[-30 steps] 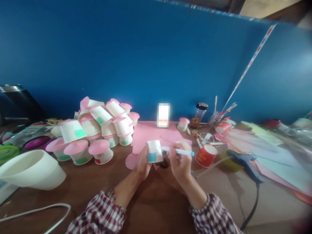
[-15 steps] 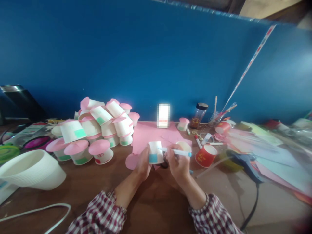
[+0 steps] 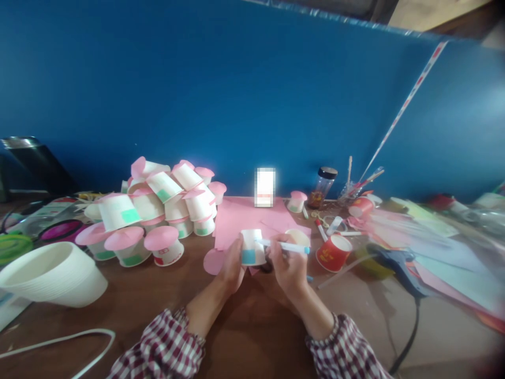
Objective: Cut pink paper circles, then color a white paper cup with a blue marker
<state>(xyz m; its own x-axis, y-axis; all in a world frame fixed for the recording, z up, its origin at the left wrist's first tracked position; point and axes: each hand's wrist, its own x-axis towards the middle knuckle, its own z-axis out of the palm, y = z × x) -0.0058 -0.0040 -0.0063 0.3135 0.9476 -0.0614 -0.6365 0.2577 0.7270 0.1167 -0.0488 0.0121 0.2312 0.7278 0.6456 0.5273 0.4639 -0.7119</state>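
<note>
My left hand (image 3: 232, 263) grips a white paper cup (image 3: 252, 243) that bears a blue patch (image 3: 248, 257) low on its side. Closed round a white and light-blue marker pen (image 3: 290, 246), my right hand (image 3: 289, 266) holds the pen's tip at the cup's side, above the patch. Pink paper (image 3: 252, 216) lies behind both hands, and a pink paper disc (image 3: 213, 262) is just left of my left hand. Beyond my right fingers a pale round piece (image 3: 298, 236) is partly covered. The undersides of both hands are hidden.
On the left, paper cups with pink paper tops (image 3: 161, 205) are piled up beside a stack of white bowls (image 3: 55, 273). A red paper cup (image 3: 334, 252), a glue gun (image 3: 406, 268) with its cord, and a dark-lidded jar (image 3: 322, 187) stand or lie to the right. A blue wall (image 3: 236, 95) rises behind.
Almost nothing differs. Both hands keep the same hold on the cup and the marker pen, and the view has shifted very slightly.
</note>
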